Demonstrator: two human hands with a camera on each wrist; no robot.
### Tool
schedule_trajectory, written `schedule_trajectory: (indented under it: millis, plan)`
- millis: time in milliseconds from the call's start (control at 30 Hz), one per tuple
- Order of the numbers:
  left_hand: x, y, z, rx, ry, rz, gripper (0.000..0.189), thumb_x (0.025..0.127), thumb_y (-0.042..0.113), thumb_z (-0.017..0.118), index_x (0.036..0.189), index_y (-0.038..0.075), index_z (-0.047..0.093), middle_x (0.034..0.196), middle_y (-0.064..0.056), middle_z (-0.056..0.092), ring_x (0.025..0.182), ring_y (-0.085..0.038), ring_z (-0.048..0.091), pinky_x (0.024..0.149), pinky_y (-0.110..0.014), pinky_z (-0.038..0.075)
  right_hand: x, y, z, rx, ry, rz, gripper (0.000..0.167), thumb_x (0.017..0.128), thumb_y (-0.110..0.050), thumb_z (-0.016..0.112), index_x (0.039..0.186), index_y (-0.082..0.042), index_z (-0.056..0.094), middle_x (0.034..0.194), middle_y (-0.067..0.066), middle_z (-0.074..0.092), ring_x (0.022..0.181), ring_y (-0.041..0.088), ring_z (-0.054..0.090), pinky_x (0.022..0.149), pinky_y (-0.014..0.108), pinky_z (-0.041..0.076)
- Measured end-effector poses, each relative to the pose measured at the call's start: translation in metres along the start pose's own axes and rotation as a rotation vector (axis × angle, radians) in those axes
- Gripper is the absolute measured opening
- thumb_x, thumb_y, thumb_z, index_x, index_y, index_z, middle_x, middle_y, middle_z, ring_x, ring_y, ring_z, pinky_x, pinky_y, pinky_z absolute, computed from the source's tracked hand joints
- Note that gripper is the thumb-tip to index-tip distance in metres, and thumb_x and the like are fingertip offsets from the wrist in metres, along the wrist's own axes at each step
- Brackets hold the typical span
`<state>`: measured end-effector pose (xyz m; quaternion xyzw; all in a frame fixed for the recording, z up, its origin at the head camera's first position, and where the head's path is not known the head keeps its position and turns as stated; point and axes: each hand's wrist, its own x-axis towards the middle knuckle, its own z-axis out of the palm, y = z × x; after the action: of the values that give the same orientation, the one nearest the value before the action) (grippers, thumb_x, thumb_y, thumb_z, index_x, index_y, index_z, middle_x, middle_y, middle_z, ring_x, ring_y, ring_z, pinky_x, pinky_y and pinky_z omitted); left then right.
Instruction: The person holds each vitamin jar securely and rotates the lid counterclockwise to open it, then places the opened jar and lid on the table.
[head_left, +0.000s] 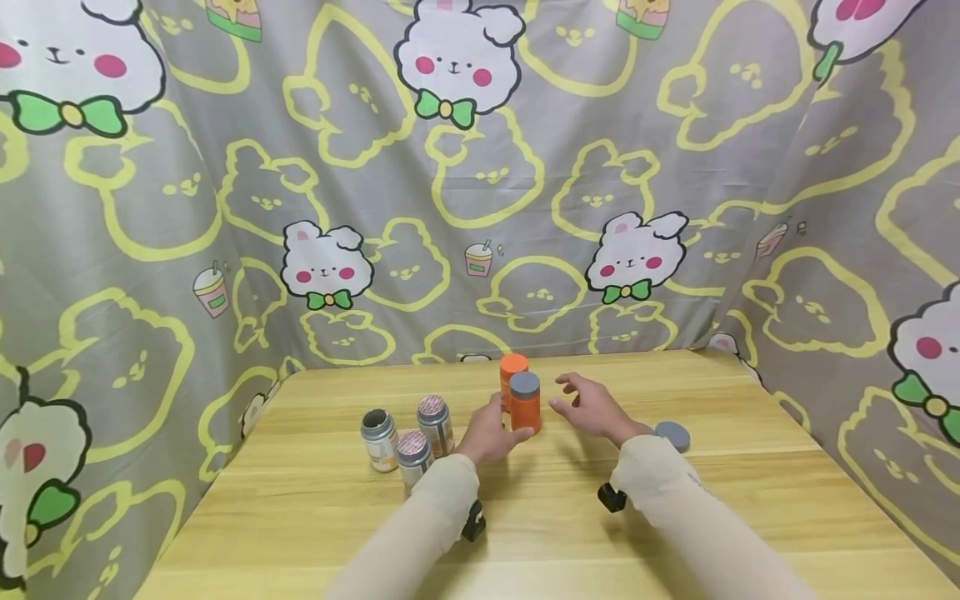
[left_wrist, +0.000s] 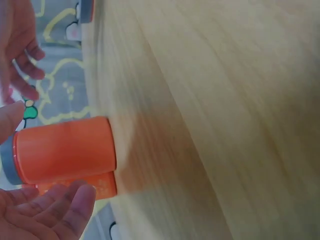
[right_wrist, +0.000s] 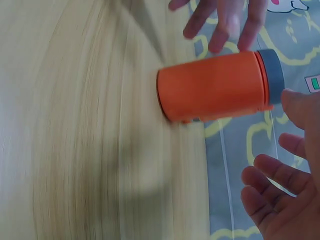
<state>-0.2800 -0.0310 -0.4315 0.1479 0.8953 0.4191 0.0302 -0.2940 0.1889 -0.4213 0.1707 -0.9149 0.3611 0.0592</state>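
Note:
An orange jar with a grey lid (head_left: 525, 407) stands upright on the table. Just behind it, partly hidden, is a second orange jar with an orange top (head_left: 513, 364). My left hand (head_left: 491, 432) is spread at the left side of the jars, its thumb low by the front one; in the left wrist view, relaxed fingers (left_wrist: 72, 212) overlap the rear jar. To the right of the jars my right hand (head_left: 592, 408) hovers with loosely bent fingers and holds nothing. The right wrist view shows its thumb tip (right_wrist: 295, 102) close to the grey lid's edge.
Left of my left hand stand several grey-necked jars: one with an uncovered dark mouth (head_left: 379, 442), two with patterned pinkish seals (head_left: 435, 423). A round grey lid (head_left: 672, 436) lies beyond my right sleeve. Printed curtains (head_left: 480, 192) surround the wooden table (head_left: 540, 542).

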Motion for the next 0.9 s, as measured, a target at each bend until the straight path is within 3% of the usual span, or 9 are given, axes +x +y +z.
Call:
schedule_trajectory:
  millis: [200,433,667,900]
  plan:
    - [0.006,0.001,0.007,0.027,0.004,0.0,0.07,0.088,0.028,0.073,0.14,-0.003,0.037,0.128,-0.02,0.055,0.113,-0.034,0.055,0.092,-0.049,0.044,0.007,-0.007,0.009,0.0,-0.005,0.011,0.048,0.097,-0.028,0.061,0.136,-0.003,0.049,0.124,0.025,0.057,0.096,0.034,0.061,0.08,0.048,0.05]
    - [0.013,-0.004,0.014,-0.007,0.008,-0.031,0.074,0.087,0.028,0.074,0.142,-0.004,0.036,0.134,-0.021,0.053,0.121,-0.036,0.052,0.098,-0.05,0.041,0.011,-0.013,0.017,0.002,-0.02,-0.028,0.051,0.096,-0.026,0.061,0.139,-0.002,0.046,0.127,0.027,0.055,0.099,0.036,0.062,0.081,0.048,0.05]
    - [0.017,-0.005,0.015,-0.015,0.037,-0.04,0.073,0.084,0.028,0.077,0.139,-0.003,0.039,0.13,-0.021,0.055,0.118,-0.036,0.054,0.097,-0.05,0.041,0.014,-0.018,0.022,0.021,-0.016,-0.013,0.06,0.095,-0.026,0.063,0.145,-0.006,0.038,0.125,0.027,0.056,0.09,0.029,0.062,0.077,0.046,0.05]
    - [0.019,-0.006,0.015,-0.015,0.041,-0.043,0.069,0.086,0.03,0.074,0.138,0.0,0.042,0.13,-0.02,0.056,0.118,-0.035,0.054,0.097,-0.049,0.042,0.017,-0.019,0.027,0.046,-0.028,-0.004,0.058,0.094,-0.025,0.064,0.144,-0.01,0.039,0.123,0.019,0.058,0.09,0.025,0.061,0.077,0.042,0.05]
